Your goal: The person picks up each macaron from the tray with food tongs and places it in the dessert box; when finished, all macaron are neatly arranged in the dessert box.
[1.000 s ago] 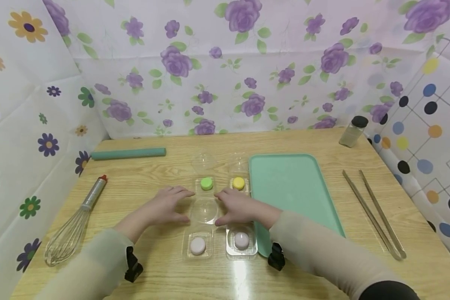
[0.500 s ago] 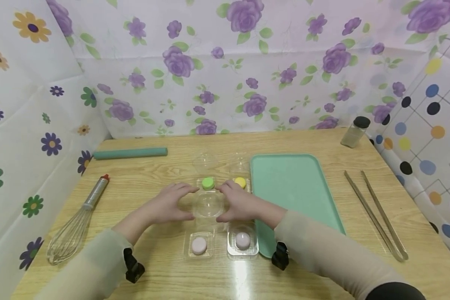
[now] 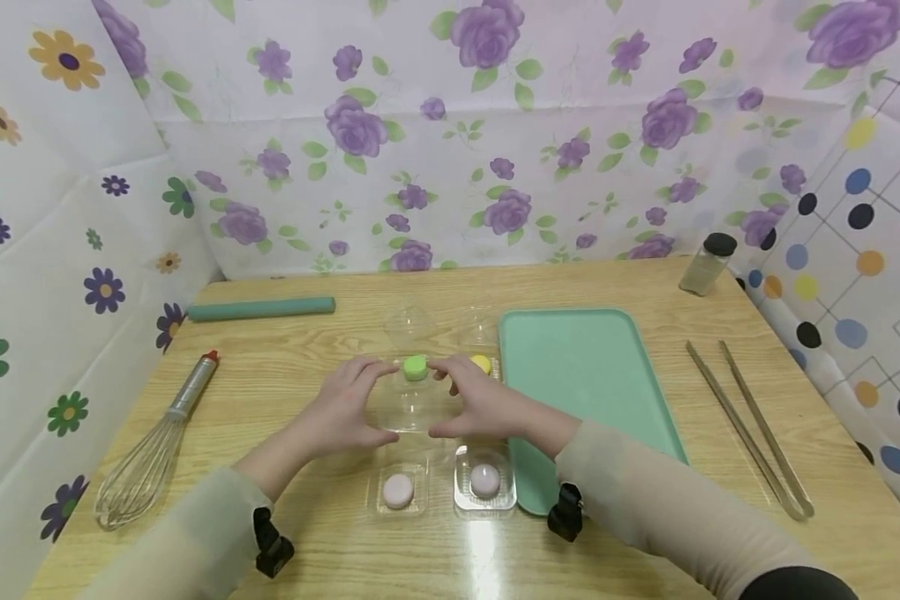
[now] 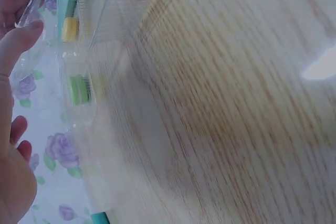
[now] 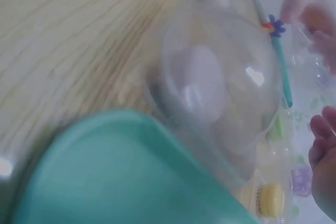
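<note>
Both hands hold a clear domed plastic lid raised between them, my left hand at its left side and my right hand at its right. The left wrist view shows my left thumb against the clear plastic. In front of the lid, a pale pink macaron sits in a clear square box base. Beside it, a lilac macaron rests in a similar box. Farther back are a green macaron and a yellow macaron, the yellow one partly covered by my right hand.
A green tray lies close to the boxes on the right, under my right forearm. Metal tongs and a black-capped jar stand farther right. To the left lie a whisk and a green rod. Patterned cloth surrounds the table.
Both hands have closed in from the sides on the lid, which lay flat behind the pink macaron's box and is now tilted up between them.
</note>
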Demonstrator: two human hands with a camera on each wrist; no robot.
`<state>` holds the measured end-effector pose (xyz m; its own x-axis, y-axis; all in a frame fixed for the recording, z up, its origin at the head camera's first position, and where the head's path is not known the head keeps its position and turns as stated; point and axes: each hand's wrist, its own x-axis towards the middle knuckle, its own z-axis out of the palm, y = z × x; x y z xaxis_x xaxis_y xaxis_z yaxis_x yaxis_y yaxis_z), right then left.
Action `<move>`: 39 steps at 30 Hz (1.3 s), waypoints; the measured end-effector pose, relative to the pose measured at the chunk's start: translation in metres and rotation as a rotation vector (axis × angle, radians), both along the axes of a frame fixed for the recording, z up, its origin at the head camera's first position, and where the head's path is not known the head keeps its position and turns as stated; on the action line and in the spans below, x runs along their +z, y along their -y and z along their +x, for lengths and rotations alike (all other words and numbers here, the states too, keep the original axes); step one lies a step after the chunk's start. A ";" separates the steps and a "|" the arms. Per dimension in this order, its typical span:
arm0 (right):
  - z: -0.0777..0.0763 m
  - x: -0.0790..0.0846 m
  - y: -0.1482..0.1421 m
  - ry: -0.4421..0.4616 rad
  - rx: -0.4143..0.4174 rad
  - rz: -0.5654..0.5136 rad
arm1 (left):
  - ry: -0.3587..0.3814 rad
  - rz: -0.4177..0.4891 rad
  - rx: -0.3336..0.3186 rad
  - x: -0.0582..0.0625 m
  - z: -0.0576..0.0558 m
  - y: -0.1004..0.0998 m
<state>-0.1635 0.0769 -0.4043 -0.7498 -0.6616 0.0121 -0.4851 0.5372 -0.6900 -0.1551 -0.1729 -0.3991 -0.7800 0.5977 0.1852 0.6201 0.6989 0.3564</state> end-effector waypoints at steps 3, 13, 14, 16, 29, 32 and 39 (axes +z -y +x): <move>-0.001 0.002 -0.002 0.140 -0.012 -0.100 | -0.056 0.004 0.000 0.001 0.001 0.001; -0.003 0.003 0.000 0.605 -0.036 -0.393 | -0.322 0.084 -0.061 0.000 -0.001 0.002; -0.003 0.004 0.001 0.661 -0.043 -0.415 | -0.357 0.097 -0.074 0.000 -0.001 0.001; -0.003 0.004 0.002 0.781 -0.054 -0.471 | -0.426 0.120 -0.103 -0.001 -0.002 0.000; 0.001 0.002 0.009 1.001 -0.070 -0.560 | -0.612 0.155 -0.167 -0.002 -0.002 -0.005; 0.001 0.002 0.009 0.992 -0.068 -0.558 | -0.633 0.139 -0.163 -0.001 -0.002 -0.006; 0.000 0.000 0.005 0.781 -0.065 -0.494 | -0.450 0.094 -0.159 0.002 0.003 -0.001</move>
<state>-0.1631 0.0721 -0.4041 -0.6997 -0.6720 -0.2427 0.2349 0.1045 -0.9664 -0.1523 -0.1716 -0.3974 -0.5104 0.6676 0.5420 0.8238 0.5605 0.0855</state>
